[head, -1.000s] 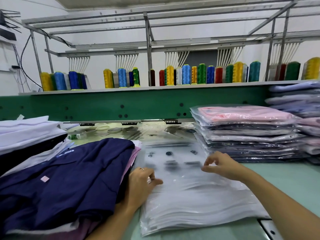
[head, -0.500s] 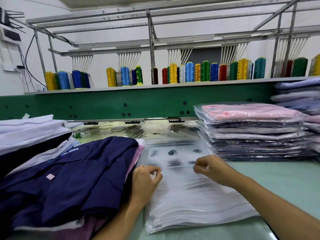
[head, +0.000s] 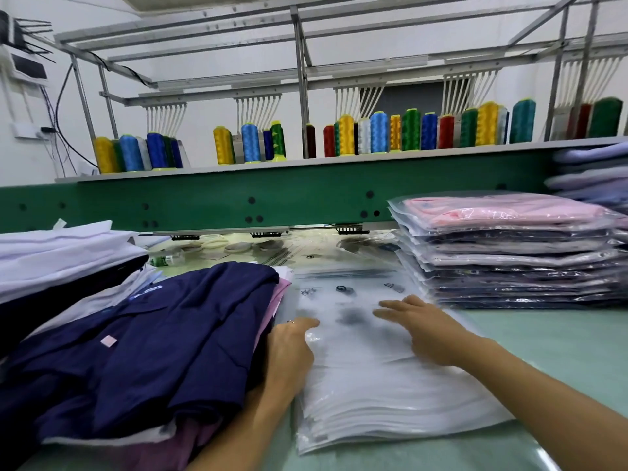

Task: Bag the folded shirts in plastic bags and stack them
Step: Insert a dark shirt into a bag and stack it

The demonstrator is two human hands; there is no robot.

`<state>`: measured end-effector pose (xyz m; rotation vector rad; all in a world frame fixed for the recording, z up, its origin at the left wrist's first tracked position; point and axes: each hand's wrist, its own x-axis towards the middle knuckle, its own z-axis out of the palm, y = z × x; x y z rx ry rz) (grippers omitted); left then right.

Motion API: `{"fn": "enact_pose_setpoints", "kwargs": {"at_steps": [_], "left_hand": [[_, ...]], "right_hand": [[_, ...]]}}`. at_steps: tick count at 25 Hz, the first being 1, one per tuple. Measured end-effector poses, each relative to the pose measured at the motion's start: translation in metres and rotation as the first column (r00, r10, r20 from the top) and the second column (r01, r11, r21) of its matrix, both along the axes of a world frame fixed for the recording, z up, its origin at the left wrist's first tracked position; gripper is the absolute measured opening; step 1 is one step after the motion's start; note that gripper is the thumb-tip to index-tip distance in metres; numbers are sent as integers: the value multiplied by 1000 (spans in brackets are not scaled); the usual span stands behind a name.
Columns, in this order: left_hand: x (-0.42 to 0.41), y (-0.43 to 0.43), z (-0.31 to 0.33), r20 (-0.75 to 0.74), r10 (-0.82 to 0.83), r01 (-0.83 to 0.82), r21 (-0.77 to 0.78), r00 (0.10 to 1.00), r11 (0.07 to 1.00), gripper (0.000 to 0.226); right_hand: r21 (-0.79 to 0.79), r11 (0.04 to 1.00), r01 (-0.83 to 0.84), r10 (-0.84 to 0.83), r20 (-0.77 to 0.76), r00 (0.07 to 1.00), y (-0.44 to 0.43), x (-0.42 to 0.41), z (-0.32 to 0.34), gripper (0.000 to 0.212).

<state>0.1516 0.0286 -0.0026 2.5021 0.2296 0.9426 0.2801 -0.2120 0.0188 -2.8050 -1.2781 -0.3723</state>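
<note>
Atop bags (head: 373, 385): right hand (head: 421, 329) lies flat, fingers straight.
Bags' left edge: left hand (head: 292, 348) rests; grip unclear.
Bags: likely thin, slippery; pinch top sheet's corner.
Shirts (head: 163, 334): left of bags, soft.

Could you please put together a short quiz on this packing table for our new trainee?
1. True or false: the right hand rests with straight fingers on the pile of empty bags.
2. The top shirt in the bagged stack is: A pink, B green, C yellow?
3. Fill in: the topmost unbagged shirt, left of the bags, is ____ blue.
Key: 1 true; 2 A; 3 navy.
</note>
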Motion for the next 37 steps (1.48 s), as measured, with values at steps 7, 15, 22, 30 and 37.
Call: {"fn": "enact_pose_setpoints", "kwargs": {"at_steps": [7, 15, 22, 30, 37], "left_hand": [[-2, -8, 9, 119, 53, -73, 174, 992, 982, 79], [1, -4, -5, -206, -5, 47, 200, 979, 979, 47], [-4, -19, 34, -490, -74, 106, 38, 869, 994, 46], [-37, 37, 125, -492, 509, -192, 559, 707, 807, 54], [-67, 130, 161, -491, 84, -127, -54, 867, 990, 29]], "right_hand": [[387, 915, 114, -133, 22, 991, -4, 5, 18, 73], [164, 985, 48, -4, -258, 966, -13, -4, 18, 61], [119, 976, 183, -149, -250, 957, 29, -30, 31, 25], [643, 735, 216, 352, -634, 688, 168, -108, 66, 24], [698, 605, 383, 328, -657, 679, 223, -113, 86, 21]]}}
